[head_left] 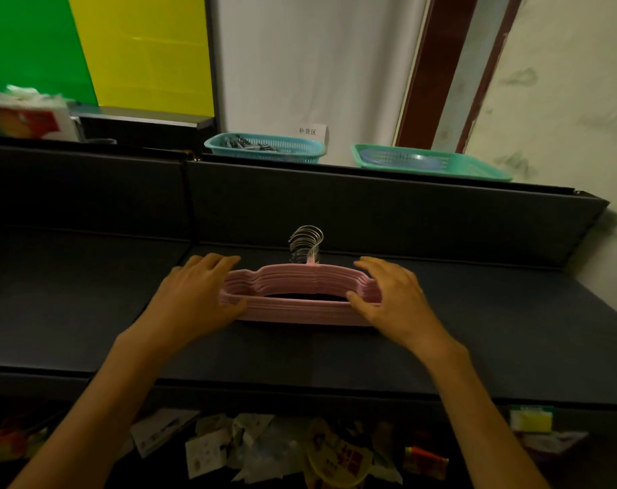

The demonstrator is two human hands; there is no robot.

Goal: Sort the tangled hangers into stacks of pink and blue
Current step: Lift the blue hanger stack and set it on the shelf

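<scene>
Dark tabletop point(476, 312) is carrying a neat pink hanger stack point(296, 294) at centre, left hand point(190, 298) and right hand point(395, 298) cupping its ends, fingers loosely spread and touching it.

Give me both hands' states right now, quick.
Left hand: open, fingers against the left end of the pink hanger stack.
Right hand: open, fingers and thumb at the stack's right end.
</scene>
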